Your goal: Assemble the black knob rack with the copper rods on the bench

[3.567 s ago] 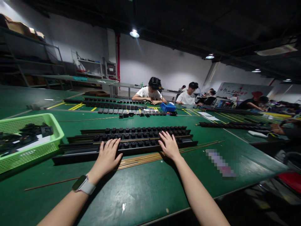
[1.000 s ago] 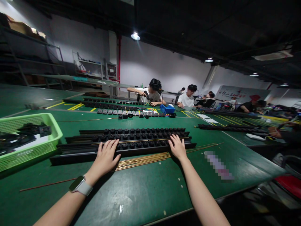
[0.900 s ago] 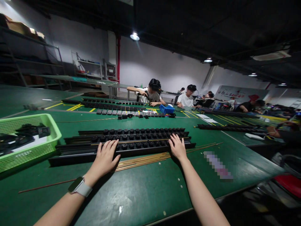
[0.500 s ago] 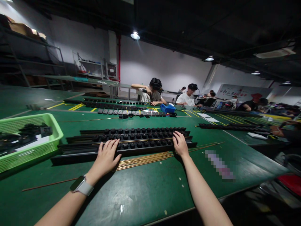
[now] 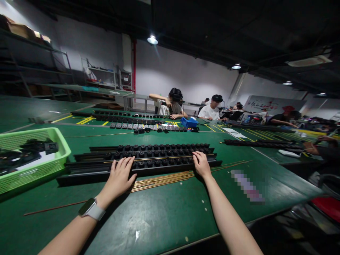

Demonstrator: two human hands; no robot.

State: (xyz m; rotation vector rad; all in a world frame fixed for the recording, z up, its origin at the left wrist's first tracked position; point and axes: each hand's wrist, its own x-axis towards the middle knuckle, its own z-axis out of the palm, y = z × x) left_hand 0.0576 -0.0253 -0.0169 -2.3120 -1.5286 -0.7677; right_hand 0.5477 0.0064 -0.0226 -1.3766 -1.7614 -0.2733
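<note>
Several long black rails [image 5: 87, 179] lie side by side on the green table, carrying rows of small black round-topped parts [image 5: 157, 163]. A thin brass-coloured rod [image 5: 164, 158] runs lengthwise over them. My left hand [image 5: 119, 179] rests over the near rails with its fingers stretched out and thumb apart, fingertips by the rod. At the rails' right part, my right hand [image 5: 202, 165] reaches over with extended, slightly bent fingers, their tips at the rod. Whether either hand grips the rod is hidden. A bundle of brass-coloured rods [image 5: 162, 181] lies just in front of the rails.
A green basket [image 5: 61, 148] with black parts stands at left. A single brown rod [image 5: 53, 209] lies near my left forearm. Farther back are a blue bin [image 5: 189, 122], more black strips [image 5: 260, 143] and co-workers [image 5: 209, 111]. The table's edge [image 5: 191, 244] runs close in front.
My right hand has shifted slightly to the left along the rod. The left hand and the rails stay almost where they were.
</note>
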